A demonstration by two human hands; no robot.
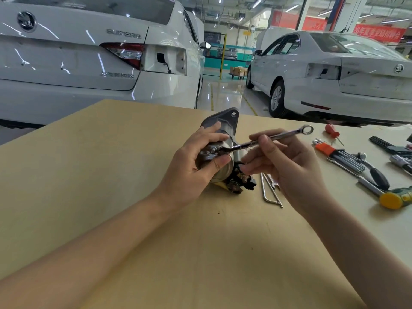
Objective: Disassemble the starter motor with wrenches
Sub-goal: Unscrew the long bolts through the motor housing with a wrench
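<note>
The starter motor (225, 121) lies on the wooden table (111, 152), its grey mounting flange pointing away from me. My left hand (196, 166) grips its round body, fingers over the top and thumb on the rear end cap. My right hand (283, 166) pinches the shaft of a chrome ring wrench (278, 137) between thumb and fingers. The wrench's near end sits on a bolt at the motor's rear cap, beside my left thumb. Its far ring end points up and to the right. The black solenoid terminals (240, 184) show below the motor.
Two thin long rods (270, 192) lie right of the motor. Further right are an orange-holdered hex key set (338, 155), a ratchet handle (376, 175), a yellow-green hammer (396, 197), a red screwdriver (332, 131) and black tools (388, 146). Two white cars stand beyond the table.
</note>
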